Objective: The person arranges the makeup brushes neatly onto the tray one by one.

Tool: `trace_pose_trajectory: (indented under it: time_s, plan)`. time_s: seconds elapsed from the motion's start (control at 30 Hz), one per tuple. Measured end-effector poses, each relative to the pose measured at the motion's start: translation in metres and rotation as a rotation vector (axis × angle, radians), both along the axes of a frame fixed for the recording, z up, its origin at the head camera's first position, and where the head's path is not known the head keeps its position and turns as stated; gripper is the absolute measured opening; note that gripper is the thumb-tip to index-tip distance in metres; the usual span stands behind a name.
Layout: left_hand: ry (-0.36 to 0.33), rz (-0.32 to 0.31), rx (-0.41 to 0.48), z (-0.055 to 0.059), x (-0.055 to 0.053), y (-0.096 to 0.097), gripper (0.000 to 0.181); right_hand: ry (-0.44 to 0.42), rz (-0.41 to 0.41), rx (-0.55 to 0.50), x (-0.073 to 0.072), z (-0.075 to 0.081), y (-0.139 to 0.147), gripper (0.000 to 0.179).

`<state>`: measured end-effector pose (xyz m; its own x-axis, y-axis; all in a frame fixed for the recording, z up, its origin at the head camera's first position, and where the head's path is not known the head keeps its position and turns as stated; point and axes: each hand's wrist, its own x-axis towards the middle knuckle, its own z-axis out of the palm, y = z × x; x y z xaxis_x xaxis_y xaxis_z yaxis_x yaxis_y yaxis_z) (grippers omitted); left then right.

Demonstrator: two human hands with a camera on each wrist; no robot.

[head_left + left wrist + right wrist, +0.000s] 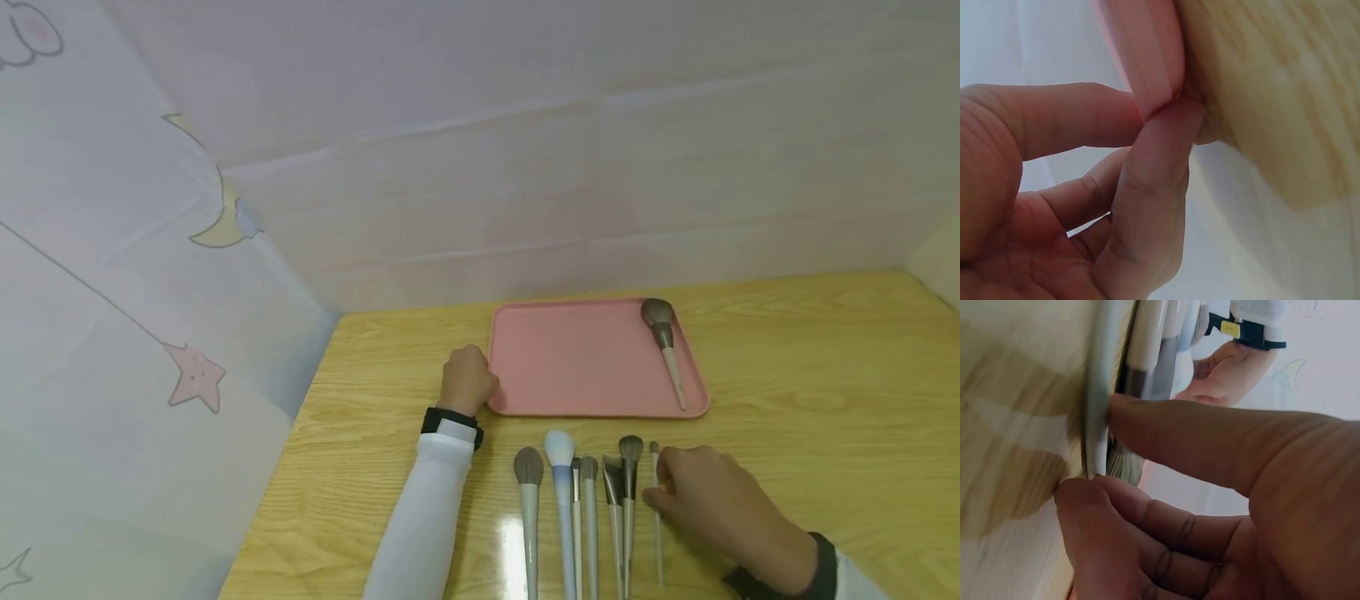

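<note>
A pink tray (pixel 585 358) lies on the wooden table (pixel 825 400). My left hand (pixel 467 379) pinches its left rim near the front corner; the left wrist view shows thumb and finger of the left hand (pixel 1157 109) closed on the pink tray rim (pixel 1147 50). One grey-headed makeup brush (pixel 663 337) lies on the tray's right side. In front of the tray several brushes (pixel 577 500) lie in a row. My right hand (pixel 705 496) pinches the thin brush (pixel 655 454) at the row's right end, with thumb and forefinger of the right hand (pixel 1091 447) on that thin brush's handle (pixel 1099 394).
A pale cloth backdrop (pixel 525 167) closes off the table at the back, and a patterned curtain (pixel 112 333) hangs at the left. Bare tabletop stretches to the right of the tray and the brushes.
</note>
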<state>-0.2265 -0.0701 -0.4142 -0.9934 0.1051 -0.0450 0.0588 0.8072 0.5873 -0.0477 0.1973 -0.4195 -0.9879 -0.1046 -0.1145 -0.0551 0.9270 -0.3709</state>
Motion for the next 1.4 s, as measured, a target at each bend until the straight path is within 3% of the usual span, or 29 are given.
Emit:
trace_pose_trajectory:
  time_s: [0.57, 1.07, 1.4]
  plan:
    - [-0.031, 0.017, 0.003, -0.002, 0.002, -0.002, 0.050, 0.017, -0.012, 0.000, -0.009, -0.002, 0.013, 0.008]
    - [-0.023, 0.016, 0.005, -0.004, -0.002, 0.000, 0.050, -0.005, -0.010, -0.028, -0.013, -0.005, 0.014, 0.013]
    - [-0.022, 0.009, 0.021, -0.004, -0.003, 0.001, 0.051, -0.012, -0.036, -0.090, -0.013, 0.002, 0.024, 0.012]
